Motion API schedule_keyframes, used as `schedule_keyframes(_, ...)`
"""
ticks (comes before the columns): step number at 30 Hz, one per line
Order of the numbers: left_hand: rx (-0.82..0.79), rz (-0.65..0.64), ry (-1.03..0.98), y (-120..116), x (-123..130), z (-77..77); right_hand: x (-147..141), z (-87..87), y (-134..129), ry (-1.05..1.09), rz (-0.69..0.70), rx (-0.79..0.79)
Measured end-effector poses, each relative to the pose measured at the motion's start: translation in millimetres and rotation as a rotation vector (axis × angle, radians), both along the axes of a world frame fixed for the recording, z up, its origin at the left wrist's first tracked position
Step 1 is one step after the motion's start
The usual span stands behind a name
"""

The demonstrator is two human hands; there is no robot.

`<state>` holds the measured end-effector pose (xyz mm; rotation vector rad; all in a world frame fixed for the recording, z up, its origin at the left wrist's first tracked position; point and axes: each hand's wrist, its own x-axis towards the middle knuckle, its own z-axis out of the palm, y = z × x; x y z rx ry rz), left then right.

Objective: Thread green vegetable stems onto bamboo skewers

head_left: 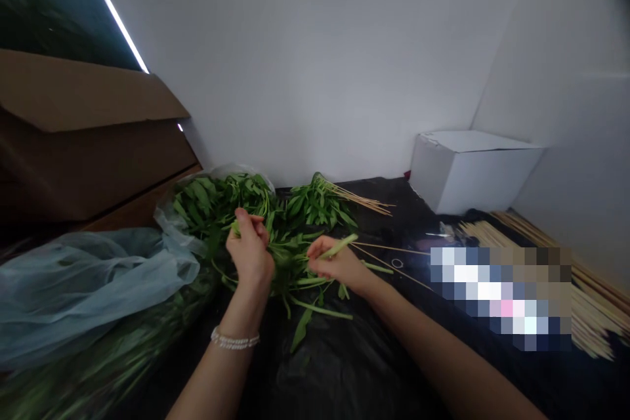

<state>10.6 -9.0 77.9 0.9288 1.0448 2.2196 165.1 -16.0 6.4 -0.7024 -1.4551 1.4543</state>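
My left hand (250, 251) grips the stems of a bunch of leafy greens (290, 256), with a pale leaf end showing at its fingers. My right hand (337, 264) pinches a pale green stalk (338, 247) beside that bunch. Thin wooden skewers (388, 256) run out to the right from near my right fingers, though I cannot tell if that hand holds them. Behind my hands lies a heap of green leaves (221, 200), and a leafy bunch (312, 203) with skewer ends (364, 199) poking out to the right.
A pale blue plastic bag (88, 289) and more greens (113, 361) lie at left, below a brown cardboard box (83, 151). Black plastic sheeting (344, 367) covers the work surface. A white box (472, 170) and a pile of wooden skewers (585, 295) lie at right, partly behind a pixelated patch.
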Motion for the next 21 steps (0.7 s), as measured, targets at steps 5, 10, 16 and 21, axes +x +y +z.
schedule_keyframes(5,0.09,0.221,0.289,-5.6,5.2,-4.5,-9.1,-13.0,-2.7,-0.278,-0.118,0.27)
schedule_keyframes(10,0.175,0.083,1.341,-18.8,-29.1,-2.2,1.4,-19.3,14.7,-0.337,-0.296,0.397)
schedule_keyframes(16,-0.325,-0.566,1.768,-20.7,-40.5,-15.9,17.0,-14.7,20.7,-0.333,-0.402,0.651)
schedule_keyframes(21,-0.412,-0.881,1.82,-25.8,-50.8,-16.5,27.1,-21.9,32.1,-0.391,-0.5,0.753)
